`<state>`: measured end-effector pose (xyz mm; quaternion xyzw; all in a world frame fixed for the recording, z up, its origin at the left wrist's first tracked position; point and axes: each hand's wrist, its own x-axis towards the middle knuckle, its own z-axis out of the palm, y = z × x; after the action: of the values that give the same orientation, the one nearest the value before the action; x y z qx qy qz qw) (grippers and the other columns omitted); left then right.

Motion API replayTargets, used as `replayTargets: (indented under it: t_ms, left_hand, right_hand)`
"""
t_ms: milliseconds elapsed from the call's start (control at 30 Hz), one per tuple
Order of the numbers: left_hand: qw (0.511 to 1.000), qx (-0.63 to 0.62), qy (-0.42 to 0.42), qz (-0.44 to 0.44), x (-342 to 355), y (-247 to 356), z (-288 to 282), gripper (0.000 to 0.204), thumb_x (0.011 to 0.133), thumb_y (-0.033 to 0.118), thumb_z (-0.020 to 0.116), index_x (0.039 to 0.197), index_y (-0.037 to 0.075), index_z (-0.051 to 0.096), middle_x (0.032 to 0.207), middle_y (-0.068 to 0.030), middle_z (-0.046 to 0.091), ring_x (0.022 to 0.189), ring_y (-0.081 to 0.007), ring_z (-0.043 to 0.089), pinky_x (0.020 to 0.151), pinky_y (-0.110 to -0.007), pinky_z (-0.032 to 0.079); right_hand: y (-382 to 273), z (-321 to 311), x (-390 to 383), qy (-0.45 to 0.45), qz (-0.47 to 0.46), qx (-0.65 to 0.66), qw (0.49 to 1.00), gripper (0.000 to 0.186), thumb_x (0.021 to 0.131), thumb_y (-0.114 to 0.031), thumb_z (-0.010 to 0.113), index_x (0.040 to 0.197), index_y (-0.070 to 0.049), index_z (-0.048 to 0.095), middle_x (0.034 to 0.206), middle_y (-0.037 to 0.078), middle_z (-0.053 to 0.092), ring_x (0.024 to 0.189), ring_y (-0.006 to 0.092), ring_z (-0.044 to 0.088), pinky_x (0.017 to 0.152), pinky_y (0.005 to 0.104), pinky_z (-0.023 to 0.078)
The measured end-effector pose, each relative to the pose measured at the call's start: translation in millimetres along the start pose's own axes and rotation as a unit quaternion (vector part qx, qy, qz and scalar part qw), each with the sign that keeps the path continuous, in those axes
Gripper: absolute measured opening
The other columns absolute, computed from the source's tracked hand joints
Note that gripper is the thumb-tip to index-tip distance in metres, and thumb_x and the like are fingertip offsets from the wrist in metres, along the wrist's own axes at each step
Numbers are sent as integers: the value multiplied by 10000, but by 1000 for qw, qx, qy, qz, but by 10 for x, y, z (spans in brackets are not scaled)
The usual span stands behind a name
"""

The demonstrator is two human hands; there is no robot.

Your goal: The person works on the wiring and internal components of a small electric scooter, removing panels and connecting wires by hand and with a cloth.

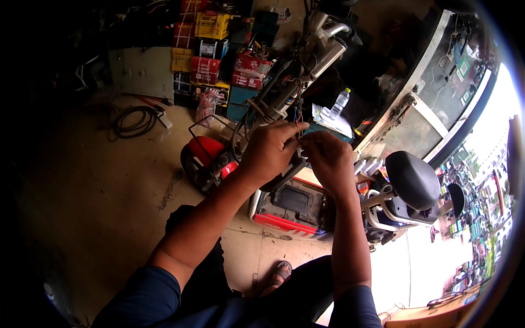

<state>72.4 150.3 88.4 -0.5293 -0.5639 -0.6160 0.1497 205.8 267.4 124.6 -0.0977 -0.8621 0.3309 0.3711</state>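
Observation:
In front of me stands an electric scooter, its bare metal steering column (287, 98) tilted and its front fender (203, 151) red. Thin coloured wires (298, 116) hang beside the column and run down into my fingers. My left hand (272, 148) is closed in a pinch on these wires, index finger reaching toward the right hand. Close beside it, my right hand (331, 162) is also pinched on the wires, thumb and fingertips together. The wire ends are hidden between my fingertips. Below my hands lies the scooter's footboard (292, 203), dark with a red edge.
Stacked boxes (210, 46) stand behind on the left. A coiled black cable (134, 121) lies on the floor. A water bottle (340, 103) rests on papers beyond my right hand. Nearer on the right are the dark seat (413, 179) and a glass-panelled frame (437, 104).

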Motion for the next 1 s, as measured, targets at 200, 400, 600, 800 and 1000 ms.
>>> replayTargets:
  t_ms: [200, 400, 600, 800, 1000]
  left_hand:
    - [1000, 10, -9, 3, 6, -4, -2, 338, 898, -3, 765, 1234, 30, 763, 1064, -179, 764, 953, -325, 760, 818, -370, 582]
    - [999, 38, 4, 20, 20, -30, 14, 242, 895, -6, 748, 1137, 8, 751, 1005, -178, 751, 922, -350, 752, 788, -398, 576]
    - [999, 54, -1, 2, 44, -5, -46, 123, 884, -4, 740, 1006, 0, 724, 937, -165, 735, 870, -351, 744, 731, -413, 560]
    - [1000, 19, 4, -12, 44, -15, -59, 97, 869, 5, 764, 964, 3, 749, 909, -151, 735, 846, -332, 742, 726, -395, 559]
    - [1000, 14, 8, -13, 45, 0, -108, 87, 873, 0, 760, 961, 4, 759, 906, -152, 737, 854, -334, 744, 735, -396, 561]
  right_hand:
    - [-112, 26, -7, 18, -27, -53, 998, 134, 956, -92, 733, 1004, 29, 769, 794, 166, 761, 713, 195, 761, 663, 319, 564]
    - [-52, 56, 9, 35, -62, -78, 994, 138, 960, -113, 735, 971, 23, 754, 778, 180, 737, 691, 247, 750, 656, 336, 561]
    - [-15, 43, 39, -16, 108, 88, 990, 215, 1005, -192, 714, 975, 19, 742, 790, 112, 736, 670, 192, 706, 632, 300, 532]
    - [134, -35, 126, -92, 310, 346, 881, 320, 1080, -292, 611, 1063, 6, 727, 842, 51, 719, 709, 116, 662, 609, 240, 486]
    - [-32, 25, -88, 70, -168, -203, 962, 313, 965, -97, 701, 1276, -60, 710, 1135, 102, 750, 909, 236, 762, 747, 357, 607]
